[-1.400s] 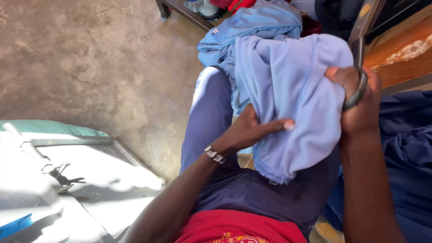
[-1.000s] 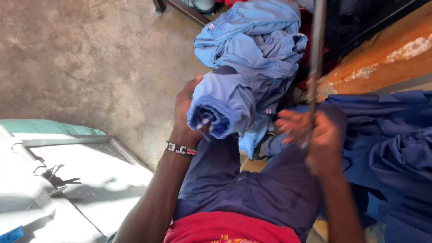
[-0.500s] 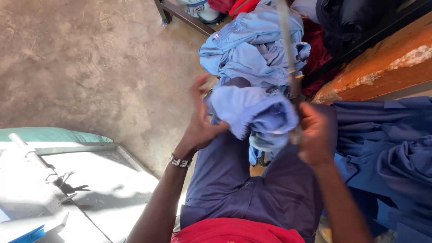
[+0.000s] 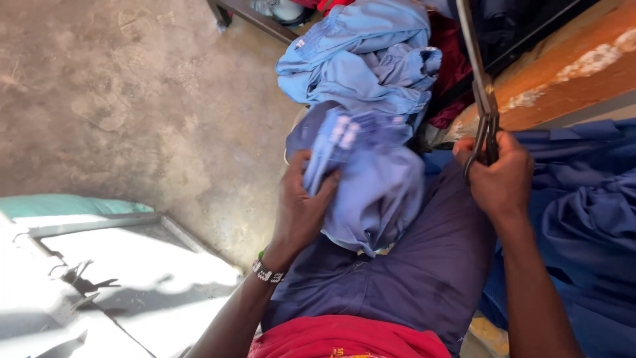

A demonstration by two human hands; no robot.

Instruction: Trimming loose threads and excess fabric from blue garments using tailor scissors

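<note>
No box, bin or basket shows; the nearest to one is the loose pile of light blue garments heaped on the concrete floor ahead of the knees, with a dark red cloth showing at its right edge. The left hand grips a light blue cloth bunched on the lap, fingers curled and pressed into its left side, thumb side hidden under the folds. The cloth sits over the left thigh of the navy trousers, just below the pile and touching or nearly touching it; which, I cannot tell. Its bulk runs from upper left, where a blurred folded edge points toward the pile, down to a hanging corner near the lap's middle. The right hand is closed around the handles of scissors, fingers wrapped through and over the loops. The scissors stand nearly upright in view, long axis running from the hand up toward the top edge, blades together and leaning slightly left, tips out of frame. They are well clear of the cloth, to its right. A beaded band circles the left wrist. A darker blue fabric is spread at right beneath the right forearm, beside an orange board. At lower left a pale sunlit counter lies, and a red shirt shows at the bottom.
</note>
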